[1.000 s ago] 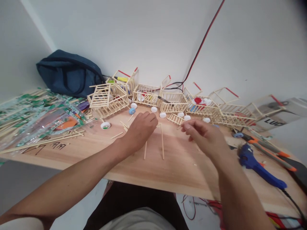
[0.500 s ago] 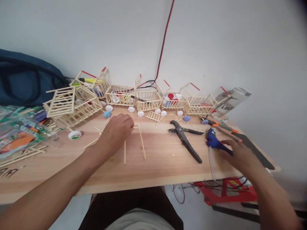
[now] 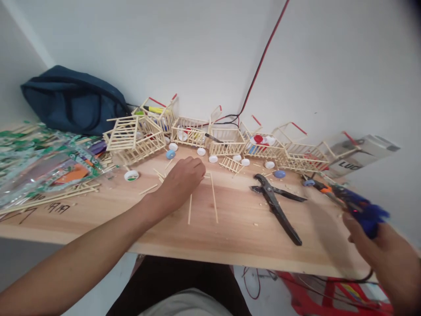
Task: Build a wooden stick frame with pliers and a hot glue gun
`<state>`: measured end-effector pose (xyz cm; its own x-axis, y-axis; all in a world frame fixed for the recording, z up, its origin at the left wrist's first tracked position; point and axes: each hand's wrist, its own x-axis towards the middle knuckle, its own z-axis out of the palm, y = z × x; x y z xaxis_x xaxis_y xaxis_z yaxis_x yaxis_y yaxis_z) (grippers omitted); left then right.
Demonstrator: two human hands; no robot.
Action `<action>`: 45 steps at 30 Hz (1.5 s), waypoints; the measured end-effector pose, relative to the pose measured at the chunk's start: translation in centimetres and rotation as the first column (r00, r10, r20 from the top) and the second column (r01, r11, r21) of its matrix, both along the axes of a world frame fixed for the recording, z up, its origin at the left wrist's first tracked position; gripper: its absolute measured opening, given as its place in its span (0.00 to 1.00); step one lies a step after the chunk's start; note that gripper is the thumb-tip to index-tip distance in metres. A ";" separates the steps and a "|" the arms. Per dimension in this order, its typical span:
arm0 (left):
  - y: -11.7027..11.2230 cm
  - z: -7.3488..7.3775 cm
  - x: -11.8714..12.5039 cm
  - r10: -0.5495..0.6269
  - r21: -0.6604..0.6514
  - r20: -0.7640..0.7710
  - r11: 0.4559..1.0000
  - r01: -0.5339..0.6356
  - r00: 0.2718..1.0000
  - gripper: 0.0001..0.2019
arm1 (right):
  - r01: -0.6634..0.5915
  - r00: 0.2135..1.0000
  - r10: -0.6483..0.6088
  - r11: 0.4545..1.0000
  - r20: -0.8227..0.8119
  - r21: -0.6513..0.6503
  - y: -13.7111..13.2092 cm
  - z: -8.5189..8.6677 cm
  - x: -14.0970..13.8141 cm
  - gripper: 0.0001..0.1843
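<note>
My right hand (image 3: 384, 254) is wrapped round the handle of a blue glue gun (image 3: 366, 213), lifted above the right end of the table and somewhat blurred. My left hand (image 3: 186, 177) is closed and rests on the wood, fingers curled down over the top of thin wooden sticks (image 3: 214, 199) laid out as an open-ended frame. The fingertips and the stick joint beneath them are hidden. Beyond the hand stand several small stick-built carts (image 3: 226, 139) with white bottle-cap wheels and red handles. A small stick lattice (image 3: 231, 165) lies flat in front of them.
Black cutting pliers (image 3: 278, 206) lie right of the stick frame. Orange-handled pliers (image 3: 325, 188) are partly behind the glue gun. Plastic packets (image 3: 62, 162), loose sticks and a blue bag (image 3: 77, 98) occupy the left. Blue caps (image 3: 279, 174) and stick scraps are scattered about. A red-black cable runs down the wall.
My right hand has raised the glue gun off the table and moved it right. My left hand stays on the sticks. The whole view has shifted left.
</note>
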<state>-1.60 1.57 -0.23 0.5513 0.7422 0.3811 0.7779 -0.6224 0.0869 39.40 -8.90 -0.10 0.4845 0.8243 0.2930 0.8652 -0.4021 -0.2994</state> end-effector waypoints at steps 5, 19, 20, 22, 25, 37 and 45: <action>0.0 -0.5 -0.1 -0.026 0.034 -0.020 0.999 0.027 0.999 0.07 | -0.172 0.813 0.235 0.971 -0.534 0.165 0.2 2.6 -7.3 0.17; -0.2 -0.5 -1.2 -0.025 0.070 -0.045 0.997 0.028 0.999 0.07 | -0.563 0.629 0.583 0.798 -0.515 0.216 2.6 -2.2 -20.4 0.18; -0.2 -0.5 -1.2 -0.027 0.070 -0.044 0.997 0.030 0.999 0.07 | -0.563 0.630 0.580 0.799 -0.517 0.210 2.6 -2.2 -20.5 0.18; -0.2 -0.4 -1.2 -0.037 0.072 -0.041 0.997 0.040 0.998 0.08 | -0.565 0.622 0.568 0.802 -0.539 0.193 2.5 -2.4 -20.5 0.19; -0.1 -0.4 -1.3 -0.027 0.060 -0.044 0.998 0.029 0.999 0.08 | -0.562 0.588 0.544 0.807 -0.598 0.181 2.5 -2.6 -20.7 0.19; -0.4 -0.3 -1.0 -0.075 -0.044 0.044 0.996 0.077 0.996 0.08 | -0.318 0.053 0.438 0.859 -0.898 0.400 2.6 -1.1 -20.6 0.16; -1.2 -0.6 -0.2 -0.125 -0.192 0.382 0.958 0.211 0.916 0.05 | -0.282 -0.164 0.316 0.893 -0.934 0.351 3.6 -0.9 -19.8 0.18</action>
